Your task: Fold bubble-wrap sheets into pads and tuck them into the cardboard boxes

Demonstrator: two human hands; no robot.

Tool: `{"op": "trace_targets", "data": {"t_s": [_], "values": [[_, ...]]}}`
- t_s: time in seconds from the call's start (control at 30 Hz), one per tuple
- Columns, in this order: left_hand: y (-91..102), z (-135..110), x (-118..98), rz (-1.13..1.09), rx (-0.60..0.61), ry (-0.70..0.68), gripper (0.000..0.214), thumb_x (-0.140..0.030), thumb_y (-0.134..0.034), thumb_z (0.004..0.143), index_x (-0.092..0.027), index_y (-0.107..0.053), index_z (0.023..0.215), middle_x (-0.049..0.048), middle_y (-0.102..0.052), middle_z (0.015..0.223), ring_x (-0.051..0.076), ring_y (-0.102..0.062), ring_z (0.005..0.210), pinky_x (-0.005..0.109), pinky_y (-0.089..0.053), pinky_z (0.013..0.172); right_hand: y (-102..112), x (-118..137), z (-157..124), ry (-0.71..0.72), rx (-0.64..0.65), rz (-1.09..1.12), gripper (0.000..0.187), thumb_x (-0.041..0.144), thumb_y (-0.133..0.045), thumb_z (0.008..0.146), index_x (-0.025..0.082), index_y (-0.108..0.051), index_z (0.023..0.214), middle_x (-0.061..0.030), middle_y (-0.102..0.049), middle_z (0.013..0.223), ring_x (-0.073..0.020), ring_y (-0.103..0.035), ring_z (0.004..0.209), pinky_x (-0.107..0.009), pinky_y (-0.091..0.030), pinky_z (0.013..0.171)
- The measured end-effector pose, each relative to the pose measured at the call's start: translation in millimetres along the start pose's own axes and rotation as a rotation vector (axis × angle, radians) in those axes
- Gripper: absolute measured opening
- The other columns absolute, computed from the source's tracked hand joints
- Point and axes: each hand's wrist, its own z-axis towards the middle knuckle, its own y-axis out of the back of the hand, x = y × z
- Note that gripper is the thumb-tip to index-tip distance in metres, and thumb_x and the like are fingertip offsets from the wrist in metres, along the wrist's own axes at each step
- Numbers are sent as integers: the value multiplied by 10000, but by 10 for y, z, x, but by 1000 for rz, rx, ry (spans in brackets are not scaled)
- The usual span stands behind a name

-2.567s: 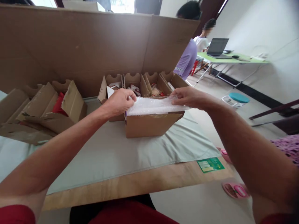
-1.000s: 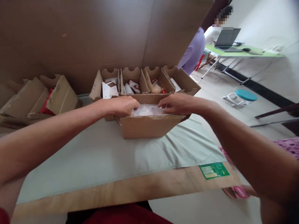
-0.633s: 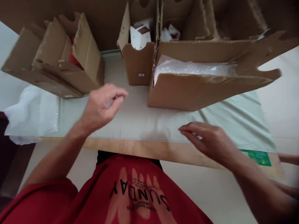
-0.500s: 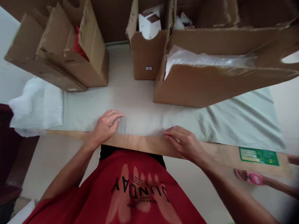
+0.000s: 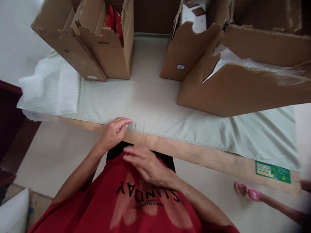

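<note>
My left hand rests on the near edge of the table, fingers curled over the hem of the pale green cloth. My right hand hovers open and a little blurred in front of my red shirt, below the table edge, holding nothing. A brown cardboard box lined with clear bubble wrap stands on the cloth at the right, beyond both hands.
A narrower box with a white carton stands behind it. Two open boxes with red packets are at the back left. White bubble wrap lies at the table's left end. A green sticker and another person's pink sandal show at right.
Both hands left the bubble wrap in the box and drew back to the table's near edge. The right hand then dropped off the edge to my shirt. My view tilted down.
</note>
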Motion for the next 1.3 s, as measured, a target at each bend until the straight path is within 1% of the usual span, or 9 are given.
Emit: {"op": "trace_targets", "data": {"t_s": [0.1,0.27,0.4,0.57,0.77,0.9,1.0,1.17,1.3], "values": [[-15,-41,7,13,-11,-9,291,-194,-466,977,-178,-736,1082,90,-775,1034,208,-717,968,364,-582,894,34,-49,-89,-321,-209,-160,432,140,-448,982,195,-667,1351,-161,-609,1466,-300,-505,1428,-573,-450,1137],[-98,-37,-38,30,-25,-44,286,-184,-467,972,-180,-737,1066,90,-776,1045,214,-710,1005,374,-573,920,13,-38,-234,-7,-24,75,367,123,-478,963,194,-720,1230,-83,-741,1280,-191,-646,1267,-374,-525,1085],[-143,-7,-104,35,-5,-56,282,-185,-466,980,-178,-735,1064,92,-775,1029,215,-705,995,380,-572,918,29,-80,-218,-379,-246,-169,412,157,-476,983,158,-650,1356,-156,-642,1428,-297,-543,1392,-530,-479,1109],[-157,7,-123,65,2,-57,274,-192,-473,973,-198,-737,1048,83,-776,1013,221,-700,987,390,-575,907,-8,-83,-201,-76,-129,-26,283,199,-507,1001,229,-741,1157,-68,-780,1155,-238,-671,1194,-457,-503,1062],[-237,-30,-81,60,-22,-84,284,-169,-469,971,-198,-742,1046,86,-775,1011,232,-690,1015,425,-567,938,87,-164,-81,-447,-233,-350,325,266,-570,991,231,-699,1287,-141,-710,1287,-325,-640,1157,-496,-516,938],[-249,-58,-48,51,-31,-93,278,-157,-476,970,-191,-741,1046,94,-775,1018,234,-686,1024,429,-564,936,5,-129,-76,-178,-69,-268,320,314,-607,986,178,-695,1261,-145,-644,1420,-328,-542,1360,-510,-454,1104],[-240,-80,-26,38,-38,-98,273,-156,-477,973,-189,-738,1048,94,-774,1010,232,-689,1014,427,-566,923,-68,-39,-238,-28,-78,21,213,268,-541,1028,199,-739,993,-68,-788,1050,-207,-727,1017,-361,-569,915],[-264,-88,-13,40,-59,-109,275,-152,-473,974,-194,-740,1023,91,-772,982,238,-683,1017,444,-558,931,30,-20,-410,-325,-424,37,187,218,-550,1004,235,-730,954,-60,-772,894,-209,-721,820,-359,-586,746],[-275,-61,-28,54,-57,-132,273,-142,-478,970,-189,-744,1013,87,-767,962,229,-679,988,421,-561,913,62,-103,-207,-397,-345,-241,236,244,-570,995,234,-734,1166,-121,-763,1174,-289,-691,1070,-454,-559,884]]}}
